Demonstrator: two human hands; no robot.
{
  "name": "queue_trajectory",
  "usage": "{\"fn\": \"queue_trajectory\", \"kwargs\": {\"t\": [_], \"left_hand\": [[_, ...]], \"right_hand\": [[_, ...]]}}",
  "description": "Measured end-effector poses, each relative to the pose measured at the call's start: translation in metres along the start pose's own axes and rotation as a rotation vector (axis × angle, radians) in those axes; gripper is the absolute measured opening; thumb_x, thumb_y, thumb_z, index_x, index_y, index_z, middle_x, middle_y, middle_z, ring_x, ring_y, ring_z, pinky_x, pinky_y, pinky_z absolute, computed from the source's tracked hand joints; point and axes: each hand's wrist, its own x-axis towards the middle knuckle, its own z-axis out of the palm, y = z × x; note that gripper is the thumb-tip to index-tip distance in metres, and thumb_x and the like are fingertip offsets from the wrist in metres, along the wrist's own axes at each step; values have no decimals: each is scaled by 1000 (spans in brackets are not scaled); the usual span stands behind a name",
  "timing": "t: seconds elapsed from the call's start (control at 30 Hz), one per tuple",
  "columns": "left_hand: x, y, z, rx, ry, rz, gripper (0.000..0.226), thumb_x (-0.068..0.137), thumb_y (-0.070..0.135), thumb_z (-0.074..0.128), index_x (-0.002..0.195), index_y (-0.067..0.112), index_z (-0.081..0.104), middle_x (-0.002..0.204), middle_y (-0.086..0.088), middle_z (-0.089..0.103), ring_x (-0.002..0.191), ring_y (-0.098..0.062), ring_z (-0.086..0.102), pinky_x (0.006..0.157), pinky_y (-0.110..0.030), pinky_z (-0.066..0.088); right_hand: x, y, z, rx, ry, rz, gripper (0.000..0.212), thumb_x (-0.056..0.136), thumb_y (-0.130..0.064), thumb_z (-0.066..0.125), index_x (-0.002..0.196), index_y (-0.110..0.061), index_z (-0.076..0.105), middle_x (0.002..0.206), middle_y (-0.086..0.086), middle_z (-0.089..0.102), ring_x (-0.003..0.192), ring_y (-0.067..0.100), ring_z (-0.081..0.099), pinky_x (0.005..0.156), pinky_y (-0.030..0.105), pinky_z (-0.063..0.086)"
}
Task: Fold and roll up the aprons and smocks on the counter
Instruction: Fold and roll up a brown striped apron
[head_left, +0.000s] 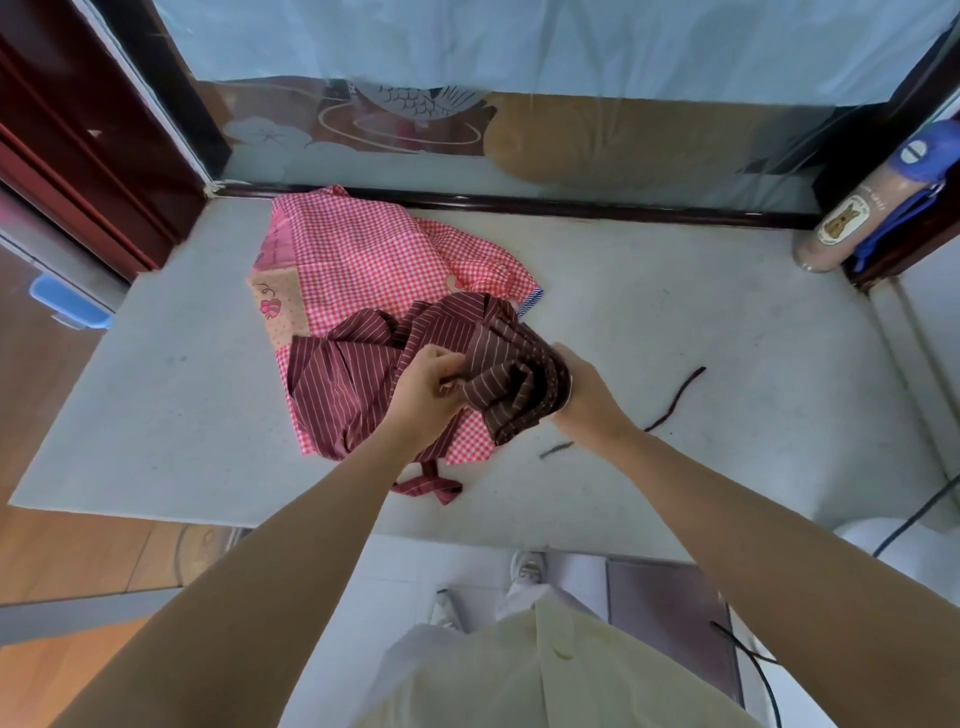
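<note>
A maroon apron with thin white stripes (363, 374) lies bunched in the middle of the white counter (156, 395). Its right part is gathered into a loose roll (514, 384) lifted a little above the surface. My right hand (582, 389) grips the roll's right end. My left hand (426, 395) pinches a fold of the same apron just left of the roll. One apron strap (431, 486) trails toward the counter's front edge. Under the apron lies a pink-and-white checked smock (363, 249), spread flat toward the back.
A dark cord (675, 400) lies loose on the counter to the right of my hands. A pink bottle with a blue cap (852, 208) stands at the back right corner. A glass panel (519, 140) closes the back edge. A black cable (914, 514) hangs at the right.
</note>
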Motion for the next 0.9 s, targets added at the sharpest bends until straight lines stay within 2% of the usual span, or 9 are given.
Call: {"fn": "queue_trajectory", "kwargs": {"t": [0.07,0.13,0.27,0.33,0.47,0.57,0.67,0.77,0.9], "left_hand": [[10,7,10,55,70,26,20,83,13,73,89,29,63,93,4,58,86,-6,51,76,-15,38],[17,9,19,66,45,54,28,83,8,72,88,32,58,91,8,62,84,-6,57,75,-19,47],[27,7,29,139,45,120,22,80,2,72,92,19,66,91,3,68,84,-15,62,78,-36,55],[32,5,34,214,49,149,29,78,-1,72,102,16,69,94,1,68,86,-17,61,79,-37,53],[40,4,40,299,0,178,21,79,3,74,97,13,72,88,-1,65,84,-19,58,79,-36,50],[42,2,47,276,-4,151,25,81,1,70,102,14,71,90,1,63,84,-15,55,76,-28,47],[44,-3,49,221,-4,68,26,83,3,68,106,14,66,95,0,57,86,-14,51,77,-24,43],[48,-1,42,115,-37,-125,10,86,11,63,96,11,63,96,-5,52,87,-17,50,79,-28,43],[50,19,31,-281,-170,-426,20,89,34,60,105,23,57,105,7,56,94,-3,52,89,-30,35]], "right_hand": [[5,15,-7,-151,-7,-89,24,86,-9,64,81,-29,50,83,-12,47,70,15,57,62,28,48],[8,28,-14,-223,-16,-90,28,87,-11,63,78,-30,44,83,-10,43,66,19,55,58,36,50],[11,43,-21,-256,9,-123,27,83,-12,65,78,-27,43,89,-7,44,65,19,54,56,40,52],[15,53,-25,-328,-9,-165,19,80,-11,67,85,-19,51,98,-7,47,69,20,56,55,40,52],[19,71,-29,-433,-54,-175,15,82,-16,62,94,-14,54,110,-12,50,78,18,58,61,37,52],[22,84,-26,-309,-45,-115,15,82,-10,64,91,-17,54,104,-14,49,80,13,56,65,32,50],[30,90,-23,-24,-65,8,17,82,-1,67,89,-11,56,93,0,59,81,13,58,69,26,48],[38,82,-28,243,-209,229,27,90,-14,67,115,-10,59,107,2,68,98,11,65,83,25,54],[45,75,-30,479,-247,448,33,92,-19,66,124,-16,59,116,1,68,109,16,65,97,38,53]]}}
